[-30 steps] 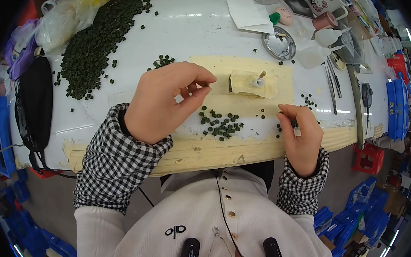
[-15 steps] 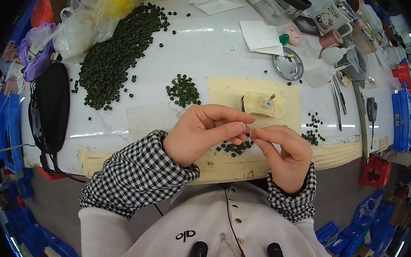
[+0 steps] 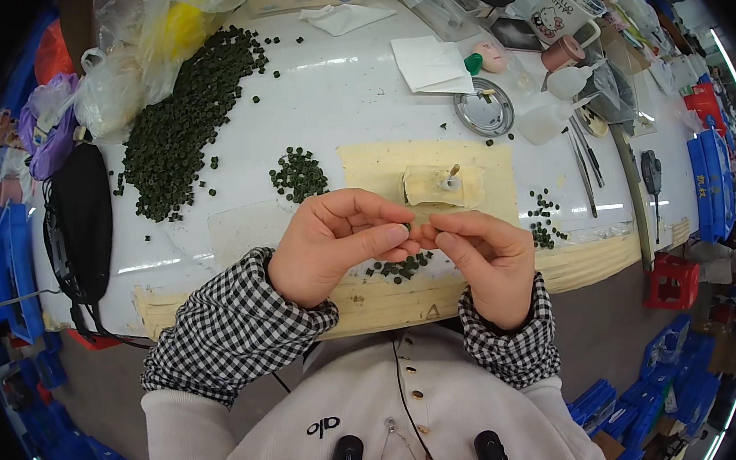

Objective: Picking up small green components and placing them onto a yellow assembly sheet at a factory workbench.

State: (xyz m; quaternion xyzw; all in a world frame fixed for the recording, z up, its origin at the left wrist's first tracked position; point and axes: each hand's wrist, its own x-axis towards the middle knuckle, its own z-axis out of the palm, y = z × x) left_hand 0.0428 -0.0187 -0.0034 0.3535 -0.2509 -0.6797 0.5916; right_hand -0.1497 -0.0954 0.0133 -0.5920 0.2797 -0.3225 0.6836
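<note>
Over the table's near edge, my left hand [image 3: 322,249] pinches a small dark green piece [image 3: 407,226] between thumb and forefinger. My right hand [image 3: 502,267] meets it fingertip to fingertip, its thumb and forefinger closed; whatever they hold is too small or hidden to make out. Just below the fingers lies a group of small dark pieces [image 3: 401,268]. Beyond the hands, a pale yellow wrapped block [image 3: 425,187] with a small upright peg stands on a yellow sheet [image 3: 358,163]. A little cluster of dark green pieces [image 3: 299,175] lies beyond my left hand.
A large heap of dark green pieces [image 3: 178,124] spreads at the far left, beside plastic bags [image 3: 111,99] and a black pouch [image 3: 82,222]. More pieces [image 3: 542,216] lie right of my right hand. Tweezers [image 3: 582,174], a round metal lid [image 3: 484,113] and a mug [image 3: 557,14] stand rightward.
The view has shifted, so the table things appear farther left. My hands stay together at the fingertips, and the dark green piece now shows at my left fingertips.
</note>
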